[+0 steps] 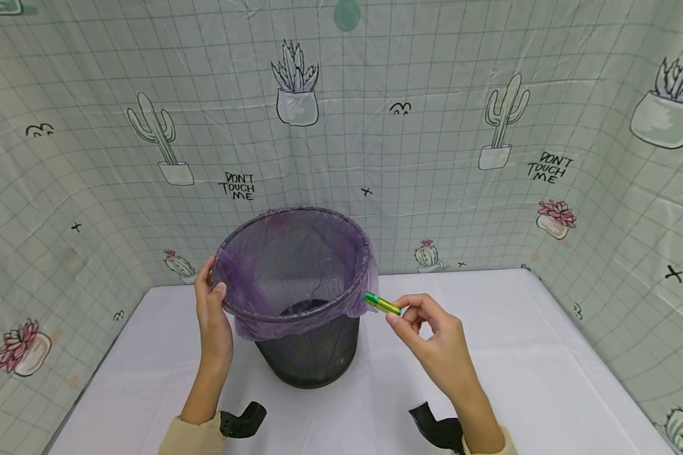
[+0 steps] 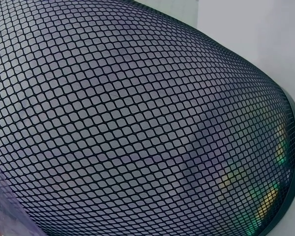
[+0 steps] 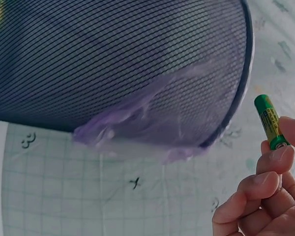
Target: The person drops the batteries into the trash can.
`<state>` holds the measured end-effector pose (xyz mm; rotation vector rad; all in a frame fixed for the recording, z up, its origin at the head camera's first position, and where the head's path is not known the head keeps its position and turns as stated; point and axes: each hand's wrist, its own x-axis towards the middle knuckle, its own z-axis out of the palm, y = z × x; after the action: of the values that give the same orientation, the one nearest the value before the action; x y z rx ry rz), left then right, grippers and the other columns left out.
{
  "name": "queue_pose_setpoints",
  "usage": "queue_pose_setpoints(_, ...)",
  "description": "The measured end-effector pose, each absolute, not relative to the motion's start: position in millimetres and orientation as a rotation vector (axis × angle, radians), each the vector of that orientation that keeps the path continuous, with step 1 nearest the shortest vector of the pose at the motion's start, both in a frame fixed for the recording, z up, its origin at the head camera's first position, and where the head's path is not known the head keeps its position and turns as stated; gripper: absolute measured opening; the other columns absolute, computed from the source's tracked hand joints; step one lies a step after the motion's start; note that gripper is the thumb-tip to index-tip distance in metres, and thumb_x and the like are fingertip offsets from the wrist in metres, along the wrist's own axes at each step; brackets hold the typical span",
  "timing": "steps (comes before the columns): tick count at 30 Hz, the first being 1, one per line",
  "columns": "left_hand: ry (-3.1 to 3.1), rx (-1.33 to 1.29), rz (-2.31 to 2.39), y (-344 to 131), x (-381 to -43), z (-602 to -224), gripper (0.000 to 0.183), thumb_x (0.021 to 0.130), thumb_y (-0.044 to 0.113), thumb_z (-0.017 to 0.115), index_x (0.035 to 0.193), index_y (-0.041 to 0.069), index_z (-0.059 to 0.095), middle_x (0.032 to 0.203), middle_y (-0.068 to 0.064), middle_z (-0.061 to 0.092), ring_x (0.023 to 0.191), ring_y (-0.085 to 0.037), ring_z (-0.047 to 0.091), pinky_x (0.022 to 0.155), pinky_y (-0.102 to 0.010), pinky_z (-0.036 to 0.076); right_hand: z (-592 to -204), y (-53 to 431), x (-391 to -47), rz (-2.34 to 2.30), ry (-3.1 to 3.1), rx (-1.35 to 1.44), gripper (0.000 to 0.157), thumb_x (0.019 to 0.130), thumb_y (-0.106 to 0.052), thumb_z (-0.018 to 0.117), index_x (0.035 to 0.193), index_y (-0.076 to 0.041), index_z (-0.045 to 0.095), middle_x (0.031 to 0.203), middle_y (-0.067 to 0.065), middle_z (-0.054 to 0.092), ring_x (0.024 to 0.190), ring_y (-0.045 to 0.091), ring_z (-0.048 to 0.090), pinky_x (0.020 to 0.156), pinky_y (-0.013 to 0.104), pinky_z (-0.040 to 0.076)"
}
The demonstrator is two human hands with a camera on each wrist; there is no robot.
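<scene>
A black mesh wastebasket [image 1: 319,360] leans on the white table, its mouth tipped toward me. A thin purple bag [image 1: 296,327] lines it and is folded over the rim. My left hand [image 1: 213,319] grips the rim at the left, thumb on the near side and fingers round the outside. Between thumb and fingertips, my right hand [image 1: 435,344] pinches a small green and yellow battery [image 3: 269,120] by one end. The battery is just right of the rim, outside the basket in the right wrist view. Blurred green and yellow items [image 2: 268,199] show through the mesh near the base.
A white cloth covers the table [image 1: 461,379]. Behind and at both sides hangs a gridded curtain [image 1: 341,158] printed with cacti and words. Black wrist mounts [image 1: 241,422] sit at both wrists, below the basket in the head view.
</scene>
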<state>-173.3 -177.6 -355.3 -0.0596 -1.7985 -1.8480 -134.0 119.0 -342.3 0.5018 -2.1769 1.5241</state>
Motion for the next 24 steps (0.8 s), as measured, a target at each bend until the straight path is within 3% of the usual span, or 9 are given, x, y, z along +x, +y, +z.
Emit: queue_pose_setpoints(24,-1.778,-0.074,-1.855,-177,-173,-355,0.055,0.091,0.027,0.034,0.145,0.015,0.028,0.139,-0.002,0.034,0.128,-0.015,0.03,0.104,-0.032,0.02,-320,62,-157,1.513,-2.241,0.761,0.015,0.085,-0.016,0.067,0.098,-0.01,0.064,0.066,-0.004,0.051,0.058,0.006,0.043,0.055,0.02,0.038)
